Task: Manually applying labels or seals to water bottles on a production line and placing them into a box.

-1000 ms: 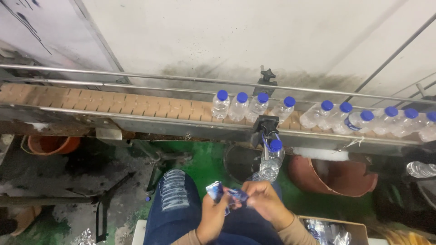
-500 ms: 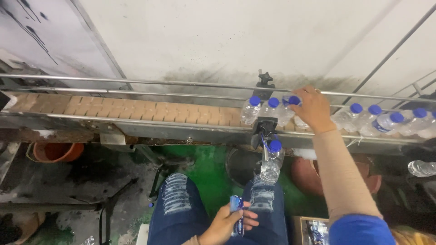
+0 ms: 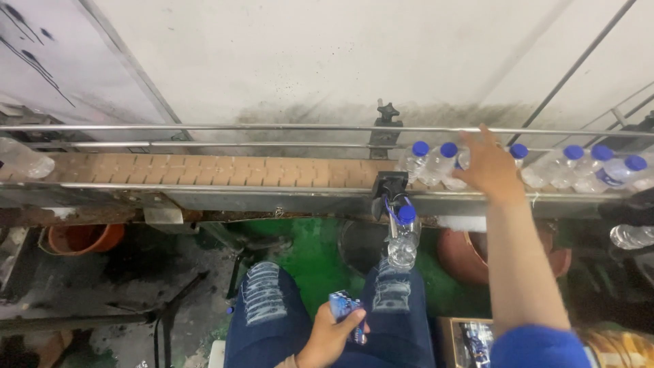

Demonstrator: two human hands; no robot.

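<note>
Right hand: the right hand (image 3: 489, 165) reaches over the tan slatted conveyor belt (image 3: 204, 170), fingers spread on a clear plastic bottle with blue cap (image 3: 460, 161).
Left hand: the left hand (image 3: 332, 334) grips a small blue plastic label sleeve (image 3: 344, 310) above the lap.
Risk: a nudge could topple neighbouring bottles (image 3: 415, 162); the sleeve may slip.

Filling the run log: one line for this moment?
left hand: holds blue label over lap | right hand: on bottles on conveyor | hanging bottle: untouched

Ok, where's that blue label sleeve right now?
In the head view the blue label sleeve sits low and centre, pinched in the left hand above the lap, just below the bottle hanging from the conveyor rail.
</note>
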